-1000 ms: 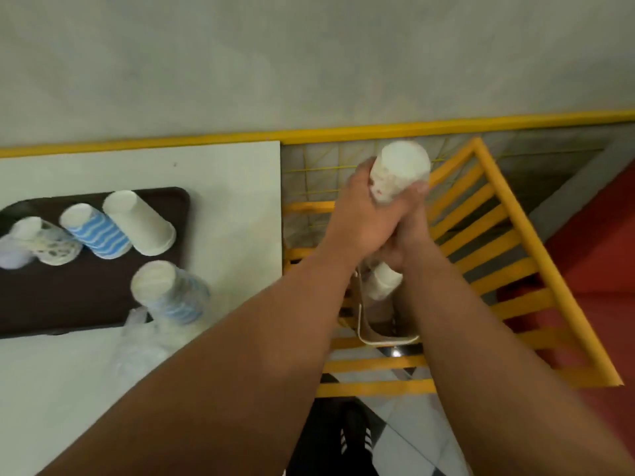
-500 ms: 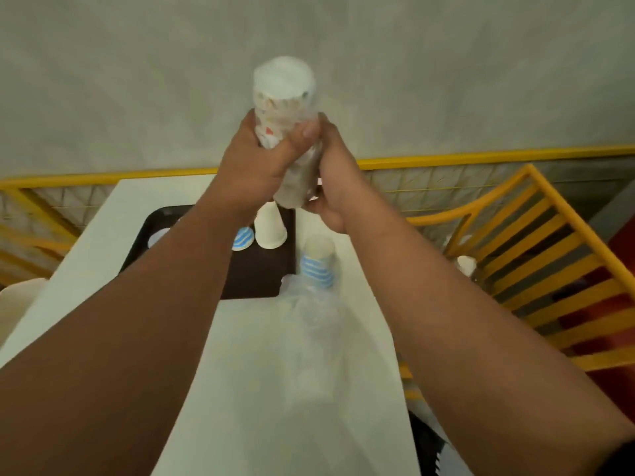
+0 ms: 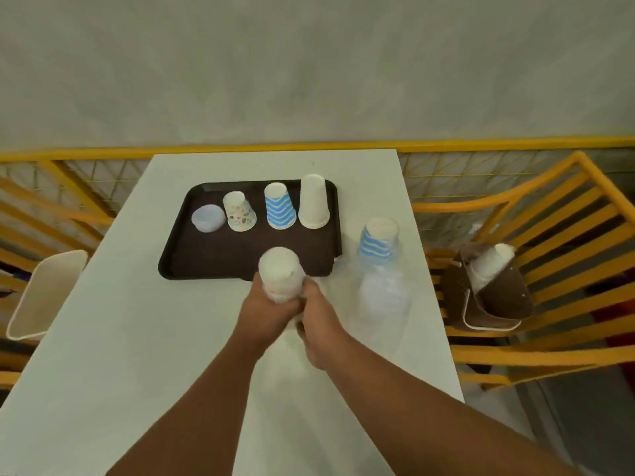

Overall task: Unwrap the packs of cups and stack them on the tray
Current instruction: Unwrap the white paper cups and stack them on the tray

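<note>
Hands both grip 1 wrapped pack [image 3: 281,274]: left hand [image 3: 266,309] curls round its side, right hand [image 3: 318,316] pinches lower down. Peel the film downward, steadying the cups, then stack them on the tray [image 3: 206,266].

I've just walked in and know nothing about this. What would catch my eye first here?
Probably the two hands, left hand and right hand, gripping a wrapped pack of cups upright over the white table, just in front of the dark tray. On that tray four stacks stand upside down in a row, the blue-striped stack standing out. Another blue-striped pack, in clear plastic, stands right of the tray.
</note>
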Tool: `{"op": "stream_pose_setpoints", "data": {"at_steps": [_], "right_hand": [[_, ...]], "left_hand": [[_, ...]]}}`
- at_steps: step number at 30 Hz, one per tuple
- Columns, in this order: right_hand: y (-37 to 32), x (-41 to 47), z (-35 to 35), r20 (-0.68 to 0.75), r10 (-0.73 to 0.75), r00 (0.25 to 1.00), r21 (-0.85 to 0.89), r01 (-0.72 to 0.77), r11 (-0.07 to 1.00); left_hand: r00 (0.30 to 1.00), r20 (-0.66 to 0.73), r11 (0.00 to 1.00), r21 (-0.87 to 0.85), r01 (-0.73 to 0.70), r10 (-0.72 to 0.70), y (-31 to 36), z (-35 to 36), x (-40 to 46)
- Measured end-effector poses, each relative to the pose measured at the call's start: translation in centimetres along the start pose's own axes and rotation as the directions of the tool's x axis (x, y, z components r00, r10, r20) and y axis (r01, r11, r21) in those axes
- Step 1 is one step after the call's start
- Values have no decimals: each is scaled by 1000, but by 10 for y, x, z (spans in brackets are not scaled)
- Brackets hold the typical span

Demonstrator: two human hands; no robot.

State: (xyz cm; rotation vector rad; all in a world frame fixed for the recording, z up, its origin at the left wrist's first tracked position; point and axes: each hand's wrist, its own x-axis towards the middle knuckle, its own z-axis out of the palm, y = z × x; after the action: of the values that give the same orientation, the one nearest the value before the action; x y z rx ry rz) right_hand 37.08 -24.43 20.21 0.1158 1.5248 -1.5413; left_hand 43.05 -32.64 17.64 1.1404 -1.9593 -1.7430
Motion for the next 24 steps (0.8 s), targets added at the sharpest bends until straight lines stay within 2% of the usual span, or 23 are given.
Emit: {"op": "stream_pose_setpoints", "data": {"at_steps": [5,9,15,24], "right_hand": [[35,8,-18,-71,105,992,90,-98,991],[34,12,-23,-132,96,987,165,-73,984],[30,13,-30,-99,103,990,192,-82,978],[12,26,-29,-144,77,987,233,-42,971]], "left_hand": [[999,20,988,150,35,-38,-31,25,-8],[999,44,979,201,14,-24,-25,35,-2],[999,25,954,299,-30,23,-18,46,11],[998,14,973,223,55,-59,0,63,29]]}}
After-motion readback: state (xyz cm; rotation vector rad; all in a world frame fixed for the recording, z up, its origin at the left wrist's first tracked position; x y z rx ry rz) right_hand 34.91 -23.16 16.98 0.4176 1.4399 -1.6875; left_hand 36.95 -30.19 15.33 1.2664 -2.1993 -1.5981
